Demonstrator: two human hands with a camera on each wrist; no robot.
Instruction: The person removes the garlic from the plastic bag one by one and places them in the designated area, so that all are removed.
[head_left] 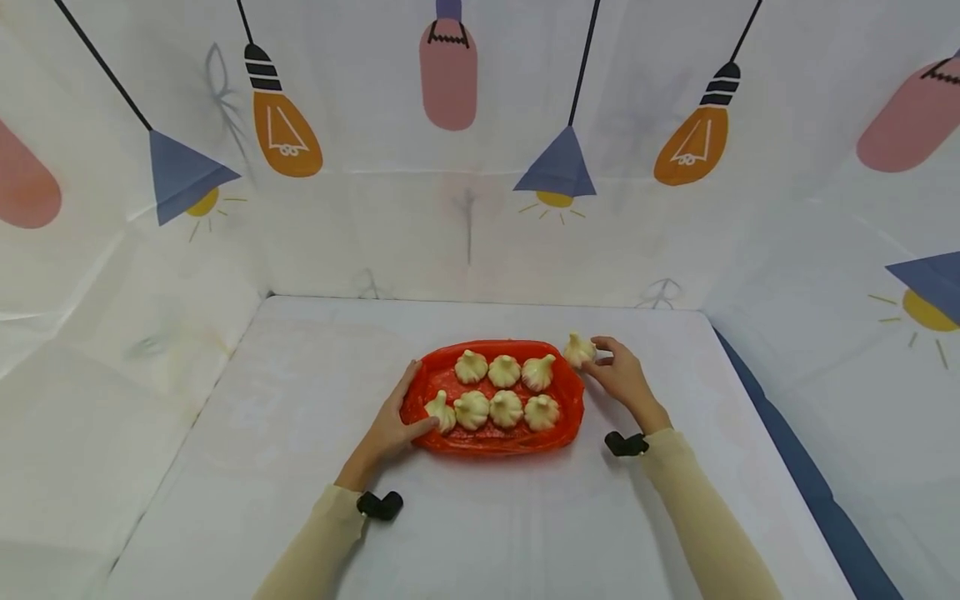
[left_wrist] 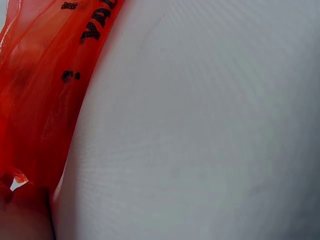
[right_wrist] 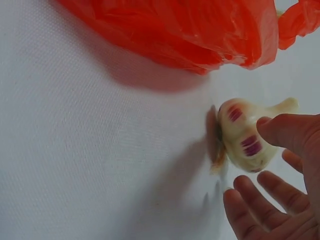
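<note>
White table (head_left: 225, 433), red tray (head_left: 572, 414) of dumplings, one dumpling (head_left: 578, 350) beside tray

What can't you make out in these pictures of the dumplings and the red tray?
- Left hand: left wrist view shows only the red tray wrap and table.
- Black print on the wrap: cut off by the top edge.
- Dumpling in right hand: its far side is hidden by fingers.

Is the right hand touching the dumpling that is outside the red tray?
Touching. In the right wrist view, the right hand has its thumb pressed on the dumpling; the other fingers are spread below it. The red tray lies apart from the dumpling.
</note>
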